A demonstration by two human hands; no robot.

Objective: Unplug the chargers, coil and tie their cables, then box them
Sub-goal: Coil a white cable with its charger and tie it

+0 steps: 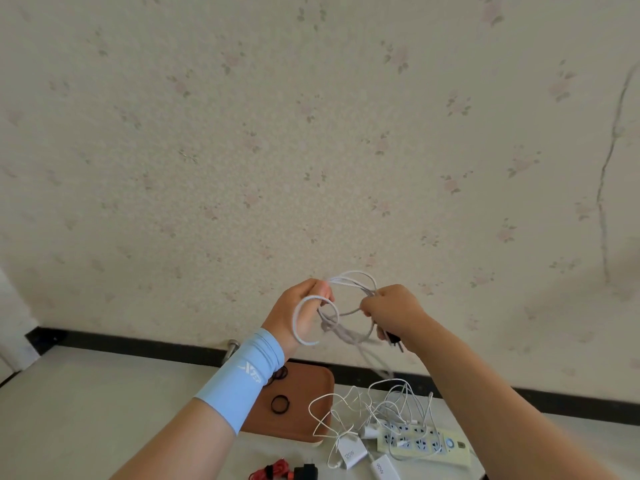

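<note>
coiling step judged in hand: white cable [349, 282] held up high above power strip [426, 441], looped between both hands. left hand [304, 306] curled round one side of loops, one turn lying round it. right hand [391, 313] gripped round other side, dark plug end poking out below. next move judged: loops gathered into one hand, black band [279, 404] fetched from brown tray [301, 420] left of power strip. white chargers [352, 453] just beside power strip, partly cut off by frame edge. box not seen. hanging cable tail blurred.
</note>
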